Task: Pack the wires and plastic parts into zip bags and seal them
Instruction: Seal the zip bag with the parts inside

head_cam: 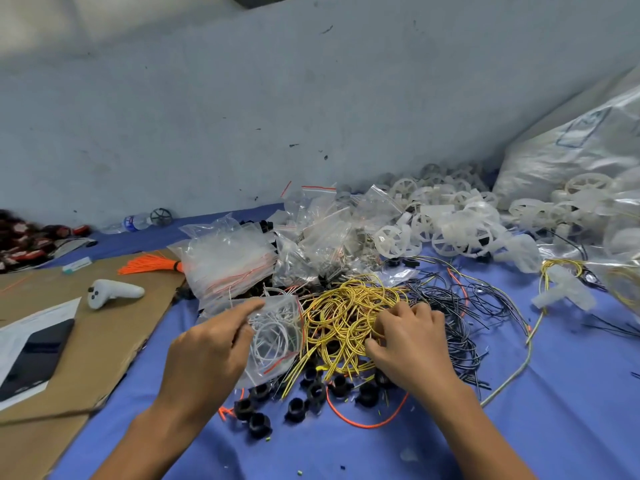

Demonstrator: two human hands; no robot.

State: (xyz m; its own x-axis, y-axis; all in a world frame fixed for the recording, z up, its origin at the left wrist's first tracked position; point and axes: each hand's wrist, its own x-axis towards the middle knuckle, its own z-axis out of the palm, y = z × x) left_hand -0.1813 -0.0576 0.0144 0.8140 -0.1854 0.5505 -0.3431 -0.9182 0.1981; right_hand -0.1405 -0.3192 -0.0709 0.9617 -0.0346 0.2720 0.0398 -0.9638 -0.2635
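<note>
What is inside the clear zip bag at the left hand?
Coiled white wires and one red strand show through the zip bag. The left hand covers its left part, so anything there is hidden.

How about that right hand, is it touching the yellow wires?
Touching. The head view shows the right hand with fingers curled into the yellow wires.

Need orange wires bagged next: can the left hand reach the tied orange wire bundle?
Likely yes: the tied orange wire bundle lies uncovered on brown cardboard, but the left hand grips a clear plastic zip bag.
</note>
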